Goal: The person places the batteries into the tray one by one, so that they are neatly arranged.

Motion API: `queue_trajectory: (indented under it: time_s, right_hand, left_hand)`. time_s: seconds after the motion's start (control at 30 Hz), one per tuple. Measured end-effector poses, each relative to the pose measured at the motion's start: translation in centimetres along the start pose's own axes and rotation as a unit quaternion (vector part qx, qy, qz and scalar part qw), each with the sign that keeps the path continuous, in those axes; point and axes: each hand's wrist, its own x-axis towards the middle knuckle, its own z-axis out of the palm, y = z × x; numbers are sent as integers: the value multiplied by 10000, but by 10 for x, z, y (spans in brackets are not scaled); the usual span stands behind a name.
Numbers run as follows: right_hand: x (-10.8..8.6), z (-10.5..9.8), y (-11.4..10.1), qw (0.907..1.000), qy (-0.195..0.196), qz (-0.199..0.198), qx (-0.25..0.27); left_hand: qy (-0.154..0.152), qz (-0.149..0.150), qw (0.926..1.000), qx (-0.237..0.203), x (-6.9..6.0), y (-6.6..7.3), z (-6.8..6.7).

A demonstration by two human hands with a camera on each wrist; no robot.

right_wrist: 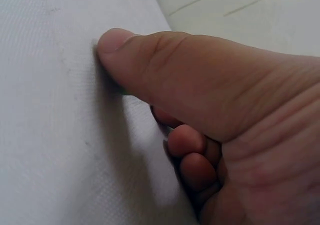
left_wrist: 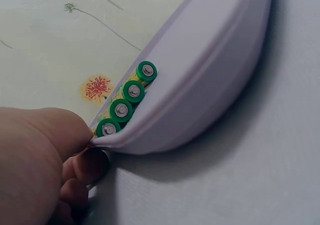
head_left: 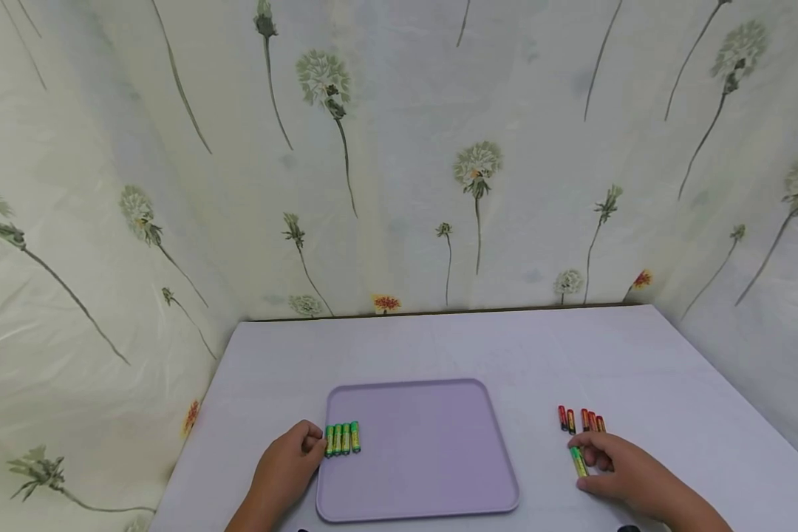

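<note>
A shallow lilac tray (head_left: 432,451) lies on the table, with several green-and-yellow batteries (head_left: 346,438) side by side near its left edge. At that edge, my left hand (head_left: 291,462) pinches the rim, thumb above and curled fingers outside and below, next to the leftmost battery. In the left wrist view the batteries' green ends (left_wrist: 133,91) face the camera. To the right of the tray, my right hand (head_left: 628,473) holds one green battery (head_left: 578,462) between thumb and index finger, at the table. In the right wrist view, the thumb (right_wrist: 150,60) hides nearly all of that battery.
Several red-and-black batteries (head_left: 571,421) lie on the white tabletop (head_left: 399,347) just beyond my right hand. A flower-printed curtain (head_left: 399,185) hangs behind the table and along both sides.
</note>
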Motion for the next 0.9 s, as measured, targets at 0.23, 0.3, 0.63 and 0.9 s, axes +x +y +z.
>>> queue_trajectory:
  time_s: [0.23, 0.3, 0.63, 0.9]
  right_hand:
    - [0, 3, -2, 9998, 114, 113, -93]
    - [1, 3, -3, 9997, 160, 119, -115]
    - [2, 5, -4, 9993, 252, 277, -66]
    - [0, 5, -6, 9992, 295, 216, -151]
  left_hand:
    - [-3, 24, 10000, 15, -2, 1, -3]
    - [4, 26, 10000, 4, -2, 3, -4]
    - [18, 44, 10000, -27, -4, 5, -5]
    - [-1, 14, 10000, -11, -4, 6, -4]
